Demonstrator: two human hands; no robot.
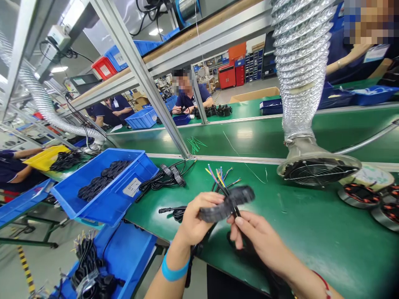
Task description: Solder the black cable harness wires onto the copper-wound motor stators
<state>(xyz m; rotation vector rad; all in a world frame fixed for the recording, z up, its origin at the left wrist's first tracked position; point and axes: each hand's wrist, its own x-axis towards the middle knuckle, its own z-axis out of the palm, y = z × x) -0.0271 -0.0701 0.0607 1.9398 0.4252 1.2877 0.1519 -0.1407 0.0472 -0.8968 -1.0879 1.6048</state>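
Note:
My left hand (198, 214), with a blue band on its wrist, is closed on a black ribbed plastic part (232, 203) that looks slightly blurred. Black cables pass through the middle of this part, and their stripped coloured wire ends (220, 177) fan out above it. Just below the part, my right hand (254, 230) pinches the black cables between thumb and fingers. On the green bench (299, 236), left of my hands, lies a coiled black cable with a connector (166, 210). Another cable bundle with a black ribbed part (171, 175) rests farther back.
A blue bin (124, 207) of black parts stands at the left, above a lower blue bin (124, 253) with cable bundles. A fume extractor hood (318, 166) hangs at the right, near round metal parts (360, 195). A metal post (149, 83) rises behind. People sit beyond.

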